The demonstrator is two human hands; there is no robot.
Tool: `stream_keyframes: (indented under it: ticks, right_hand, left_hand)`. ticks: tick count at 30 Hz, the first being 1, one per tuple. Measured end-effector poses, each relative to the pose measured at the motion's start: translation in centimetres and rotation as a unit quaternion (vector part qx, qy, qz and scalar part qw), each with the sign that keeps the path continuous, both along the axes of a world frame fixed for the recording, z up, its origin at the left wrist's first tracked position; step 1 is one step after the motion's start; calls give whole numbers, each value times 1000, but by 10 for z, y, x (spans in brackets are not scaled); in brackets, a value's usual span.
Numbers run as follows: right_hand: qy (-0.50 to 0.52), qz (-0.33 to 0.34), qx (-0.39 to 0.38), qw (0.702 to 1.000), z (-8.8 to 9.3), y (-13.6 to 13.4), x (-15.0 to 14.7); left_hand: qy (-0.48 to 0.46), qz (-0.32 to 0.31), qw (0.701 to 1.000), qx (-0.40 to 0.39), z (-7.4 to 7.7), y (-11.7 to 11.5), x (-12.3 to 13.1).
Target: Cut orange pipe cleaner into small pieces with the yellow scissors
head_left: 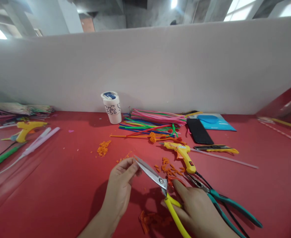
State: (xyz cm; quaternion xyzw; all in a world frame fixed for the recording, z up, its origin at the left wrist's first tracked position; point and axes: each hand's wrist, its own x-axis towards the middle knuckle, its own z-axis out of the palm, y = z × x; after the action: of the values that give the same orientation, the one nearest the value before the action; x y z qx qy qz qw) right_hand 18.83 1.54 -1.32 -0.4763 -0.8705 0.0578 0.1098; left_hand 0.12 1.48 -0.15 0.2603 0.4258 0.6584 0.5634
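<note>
My right hand (195, 205) grips scissors (151, 173) with yellow handles, their blades pointing up and left. At the blade tips, the thumb and fingers of my left hand (123, 180) are pinched together; whatever they hold is too small or hidden to make out. Short orange fuzzy pieces (170, 168) lie just beyond the scissors. A heap of finer orange clippings (103, 148) sits farther left, with a few more bits by my left fingertips. Nearer to me, more orange pieces (154, 219) rest in shadow between my forearms.
Beside my right hand are a yellow glue gun (183, 153) and green-handled pliers (234, 203). Behind lie bundled colored pipe cleaners (157, 117), a black phone (200, 131), a utility knife (214, 148) and a white cup (112, 109). Another glue gun (27, 129) is at left.
</note>
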Motion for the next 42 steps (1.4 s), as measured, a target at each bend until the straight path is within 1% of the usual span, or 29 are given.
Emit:
stream_keyframes:
  ticks: [6,15,17,18,20,21,23,25,26,27,28,30,32,36,39,42]
  right_hand:
    - [1,3,-11,1000,1,-1,-1]
    - [3,-11,-28,1000,1,0,1]
    - [21,-22,-43,999,1,-1,2]
    - [41,-31,-64,997,2,-2,1]
    - [107,-56,-127,984,4,-4,-1]
    - [154,-70,-163,972,5,-5,-2]
    - [261,-85,-233,933,9,-8,-6]
    - [358,-79,-295,882,11,-9,-8]
    - [393,-70,-322,858,12,-10,-8]
    - [416,-62,-344,840,12,-10,-8]
    - [428,-56,-359,827,12,-11,-8]
    - [435,-50,-370,820,9,-11,-7]
    - [434,-53,-368,821,6,-10,-6]
    - [417,-60,-368,828,3,-10,-6]
    - [418,-49,-376,826,3,-10,-6]
    - [423,-47,-357,832,3,-10,-6]
  left_hand:
    - [-14,-7,1000,2,1,1,0]
    - [-16,-3,1000,-4,0,-1,-1]
    - [-20,-2,1000,-7,2,-1,-1]
    - [-21,-3,1000,-10,3,-1,0]
    - [-19,-30,999,-19,5,-3,2]
    - [-12,-64,998,-28,6,-4,4]
    - [8,-167,985,-51,6,-8,9]
    - [30,-270,959,-77,4,-12,13]
    - [38,-306,947,-87,2,-14,15]
    - [44,-328,939,-94,1,-16,17]
    - [48,-342,933,-100,0,-17,18]
    - [57,-357,926,-107,0,-17,18]
    - [67,-361,923,-115,0,-17,18]
    - [78,-355,924,-119,0,-17,18]
    - [78,-351,926,-118,-2,-17,18]
    - [105,-339,928,-112,-2,-17,20]
